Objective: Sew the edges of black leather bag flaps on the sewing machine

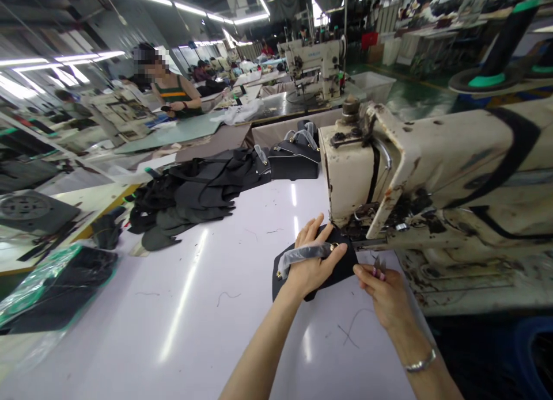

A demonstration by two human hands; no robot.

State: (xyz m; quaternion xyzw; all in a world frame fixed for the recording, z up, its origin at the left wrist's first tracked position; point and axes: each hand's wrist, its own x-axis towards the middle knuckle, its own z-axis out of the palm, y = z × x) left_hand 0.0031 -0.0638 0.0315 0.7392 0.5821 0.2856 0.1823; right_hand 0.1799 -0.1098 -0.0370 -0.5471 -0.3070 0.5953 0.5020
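Note:
My left hand [307,274] lies with fingers spread on a black bag panel [345,262]. The panel's handle [305,252], wrapped in clear plastic and fixed with gold-coloured rings, crosses at my fingers. The panel's far edge lies below the head of a worn cream sewing machine [352,175]; the needle area is partly hidden. Beside the panel's right corner, my right hand [384,293] is closed around small thread snips [379,269], with the blades sticking up between the fingers. Thumb and forefinger come together near the panel's edge; whether they pinch a thread is too small to tell.
Black cut pieces [194,193] are heaped at the back left of the white table [173,308]. Black bag parts with wrapped handles [294,161] lie behind the panel. Thread scraps [349,331] dot the tabletop. A plastic-wrapped black bundle [56,285] sits left. A co-worker [177,92] stands further back.

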